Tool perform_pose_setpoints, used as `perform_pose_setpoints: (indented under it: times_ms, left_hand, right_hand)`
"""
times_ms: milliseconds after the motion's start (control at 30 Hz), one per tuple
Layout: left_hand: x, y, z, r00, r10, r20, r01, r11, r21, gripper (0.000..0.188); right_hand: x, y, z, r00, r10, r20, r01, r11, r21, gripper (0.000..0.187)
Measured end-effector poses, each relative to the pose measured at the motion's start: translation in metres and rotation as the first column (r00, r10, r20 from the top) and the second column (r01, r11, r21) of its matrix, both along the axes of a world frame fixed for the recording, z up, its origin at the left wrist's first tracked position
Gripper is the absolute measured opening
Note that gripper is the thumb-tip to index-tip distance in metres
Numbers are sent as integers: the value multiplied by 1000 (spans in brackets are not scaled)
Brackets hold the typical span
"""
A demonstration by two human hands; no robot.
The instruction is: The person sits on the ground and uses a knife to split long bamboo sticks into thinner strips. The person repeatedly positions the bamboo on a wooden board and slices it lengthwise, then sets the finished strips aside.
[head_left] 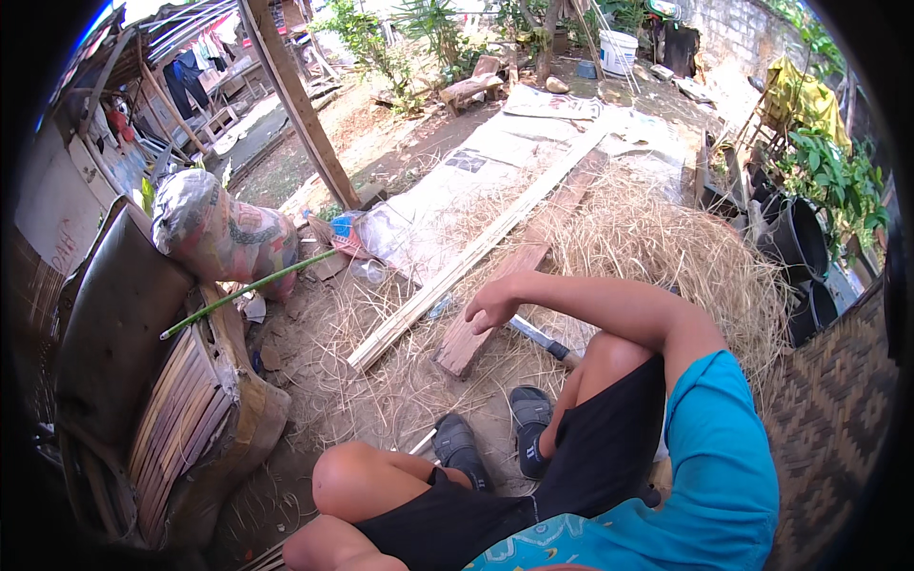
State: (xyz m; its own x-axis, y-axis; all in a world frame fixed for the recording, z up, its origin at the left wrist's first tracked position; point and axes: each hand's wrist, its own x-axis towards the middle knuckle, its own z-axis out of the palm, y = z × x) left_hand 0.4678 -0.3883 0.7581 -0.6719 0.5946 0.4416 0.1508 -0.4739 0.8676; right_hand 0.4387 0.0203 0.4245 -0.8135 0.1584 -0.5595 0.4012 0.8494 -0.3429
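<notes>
My right hand (492,303) reaches leftward over the near end of a brown wooden plank (464,344), its fingers hanging loosely apart with nothing seen in them. Whether it touches the plank I cannot tell. Beside it, close to my right knee, a long-bladed knife (533,331) lies with its dark handle toward me. To the left of the plank runs a long bundle of pale split bamboo strips (419,309), pointing away from me. Of my left arm only a part shows at the bottom edge; the left hand is out of the picture.
A heap of straw-like shavings (657,243) covers the right side, partly over flattened sacks (428,209). At left stand a bamboo bench (176,419) and a stuffed sack (224,228), with a green bamboo stick (248,290) across. Dark buckets (798,238) and a woven wall (828,409) stand right.
</notes>
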Motion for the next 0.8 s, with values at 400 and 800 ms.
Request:
perform_pose_setpoints:
  times_ms: [400,800]
  left_hand:
    - [8,-7,-35,956,-193,220,21,797,604,37]
    - [-91,4,-61,496,-477,-726,611,785,-99,23]
  right_hand:
    - [1,1,-13,1000,18,23,-17,1000,-18,65]
    - [7,8,-22,999,32,26,-32,999,-3,65]
